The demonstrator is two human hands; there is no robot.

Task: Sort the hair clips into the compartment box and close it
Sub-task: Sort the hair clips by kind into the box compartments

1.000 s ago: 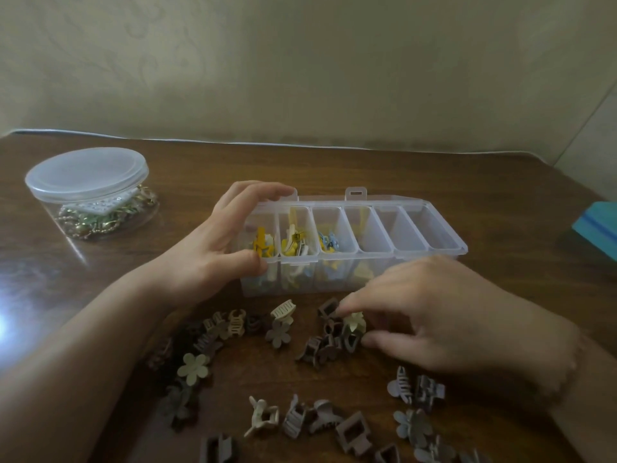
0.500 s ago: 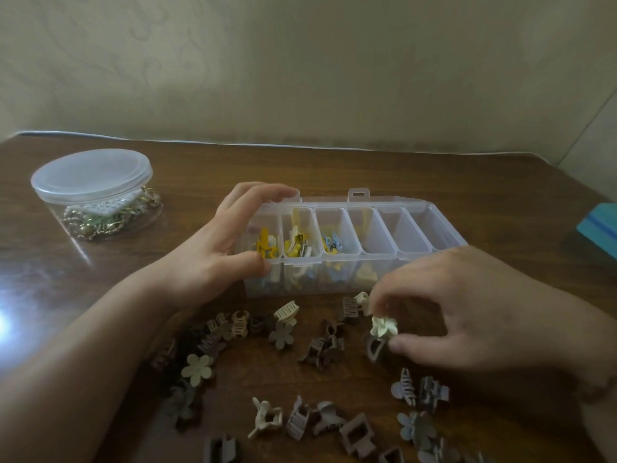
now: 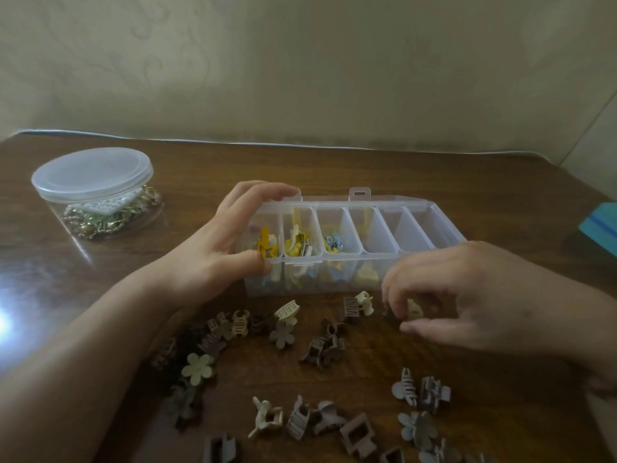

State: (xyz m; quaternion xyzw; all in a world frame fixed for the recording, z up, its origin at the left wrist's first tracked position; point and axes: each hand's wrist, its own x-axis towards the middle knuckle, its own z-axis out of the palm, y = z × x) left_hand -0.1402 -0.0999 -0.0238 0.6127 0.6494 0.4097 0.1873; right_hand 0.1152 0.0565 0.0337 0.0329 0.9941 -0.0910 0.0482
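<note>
A clear compartment box (image 3: 414,240) stands open in the middle of the brown table. Its three left compartments hold yellow, cream and blue clips (image 3: 298,243); the right ones look empty from above. My left hand (image 3: 220,248) grips the box's left end, fingers over the back rim and thumb on the front. My right hand (image 3: 467,295) hovers in front of the box and pinches a small cream clip (image 3: 414,309) between fingertips and thumb. Several brown, beige and grey clips (image 3: 283,332) lie scattered on the table in front of the box.
A round clear tub (image 3: 96,192) with a lid, holding gold-coloured pieces, stands at the back left. A teal object (image 3: 601,225) sits at the right edge. The wall runs along the table's far edge.
My right hand has lifted a cream clip out of the pile and carried it up and to the right, toward the box front. The left hand has kept its hold on the box.
</note>
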